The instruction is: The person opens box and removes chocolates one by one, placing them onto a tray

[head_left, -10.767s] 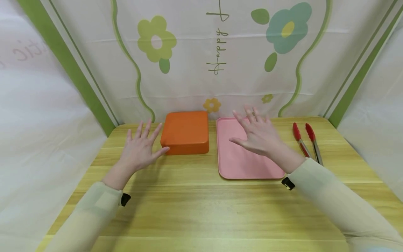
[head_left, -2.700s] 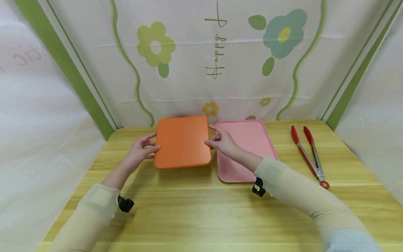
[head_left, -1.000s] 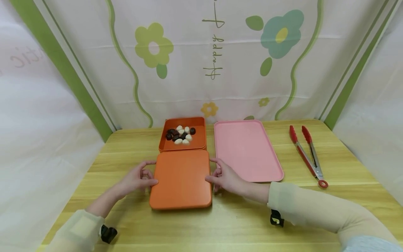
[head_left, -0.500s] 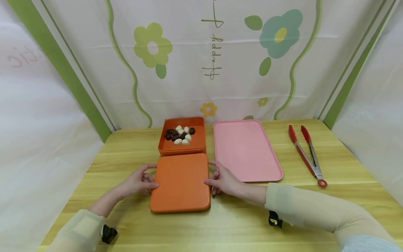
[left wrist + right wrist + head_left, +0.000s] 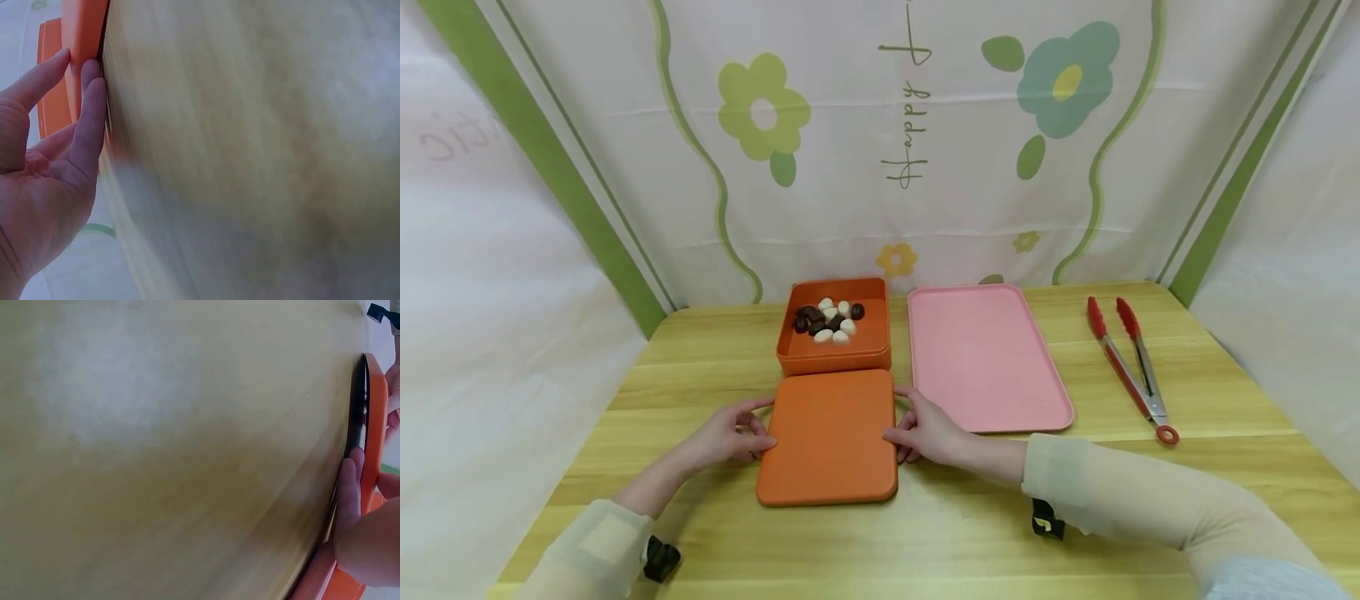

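An orange square lid lies level just in front of the orange box, low over the tabletop. My left hand pinches its left edge, thumb on top and fingertips at the underside in the left wrist view. On the opposite edge my right hand grips the lid the same way. The right wrist view shows a narrow dark gap beneath the lid. Inside the uncovered box sit several white and dark brown egg-shaped and chunky pieces, perhaps sweets or pebbles; I cannot tell which.
To the right of the box lies a pink rectangular tray, close to my right hand. Farther right, red-tipped metal tongs rest spread on the wooden table. A printed white curtain hangs behind the table's back edge.
The lid has come off the box toward me in both hands, exposing the pieces inside. Over the last second it has sunk slightly toward the table. Tray and tongs stay put.
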The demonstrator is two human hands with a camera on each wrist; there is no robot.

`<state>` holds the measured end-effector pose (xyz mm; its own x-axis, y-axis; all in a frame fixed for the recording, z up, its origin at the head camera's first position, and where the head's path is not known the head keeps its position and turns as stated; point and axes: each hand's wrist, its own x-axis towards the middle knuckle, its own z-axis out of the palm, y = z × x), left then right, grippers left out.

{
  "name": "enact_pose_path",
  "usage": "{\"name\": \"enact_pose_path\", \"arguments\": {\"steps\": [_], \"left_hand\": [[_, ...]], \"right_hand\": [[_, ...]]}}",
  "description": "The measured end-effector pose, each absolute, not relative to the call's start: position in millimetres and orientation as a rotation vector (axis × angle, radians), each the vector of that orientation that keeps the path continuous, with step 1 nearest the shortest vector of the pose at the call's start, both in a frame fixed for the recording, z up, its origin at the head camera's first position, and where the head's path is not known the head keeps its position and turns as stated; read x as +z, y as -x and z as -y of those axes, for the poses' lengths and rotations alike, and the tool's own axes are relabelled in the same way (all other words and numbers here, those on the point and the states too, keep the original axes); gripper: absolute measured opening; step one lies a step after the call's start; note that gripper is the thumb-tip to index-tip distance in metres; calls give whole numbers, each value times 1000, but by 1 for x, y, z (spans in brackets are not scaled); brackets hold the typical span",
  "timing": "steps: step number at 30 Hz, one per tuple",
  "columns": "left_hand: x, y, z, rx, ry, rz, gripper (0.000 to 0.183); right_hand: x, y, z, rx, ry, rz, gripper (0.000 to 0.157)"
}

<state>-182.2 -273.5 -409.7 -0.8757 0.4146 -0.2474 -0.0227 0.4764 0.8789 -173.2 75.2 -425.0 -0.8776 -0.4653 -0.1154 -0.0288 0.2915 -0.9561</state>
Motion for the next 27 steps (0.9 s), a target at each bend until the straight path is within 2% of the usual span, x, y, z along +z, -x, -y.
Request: {"name": "enact_pose_path", "arguments": {"steps": [12, 27], "left_hand": [[-411, 185, 275, 1311, -334, -2344, 77], [-412, 190, 276, 1297, -302, -2331, 78]], "right_hand": [[-421, 174, -69, -1494, 483, -2242, 78], [-417, 175, -63, -1385, 483, -2378, 75]]}}
